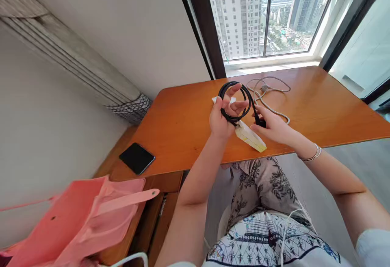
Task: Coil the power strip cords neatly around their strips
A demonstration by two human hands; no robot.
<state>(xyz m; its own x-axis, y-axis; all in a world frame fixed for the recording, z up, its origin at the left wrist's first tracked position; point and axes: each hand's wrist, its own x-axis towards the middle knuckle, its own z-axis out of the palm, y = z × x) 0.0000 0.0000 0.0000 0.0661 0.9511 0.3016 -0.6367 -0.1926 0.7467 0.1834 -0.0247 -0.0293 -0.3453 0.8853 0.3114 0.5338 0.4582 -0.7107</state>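
A black cable [224, 89] is wound in a loose coil around the fingers of my left hand [224, 116], which grips it above the desk. At the cable's end, a black plug [260, 121] is held between the fingers of my right hand [272, 124]. Just below the coil, a whitish-yellow power strip [250, 136] lies at a slant near the desk's front edge. Behind my right hand, a grey cord [278, 91] with a plug rests in loose loops. Something small and white [215, 99] shows behind my left hand, too covered to name.
The wooden desk [183, 124] stands against a window [268, 19]. A black phone [137, 158] lies at its left front corner. An open pink bag [91, 210] sits at the lower left, beside drawers [167, 206]. A bundled curtain [91, 72] hangs along the left wall.
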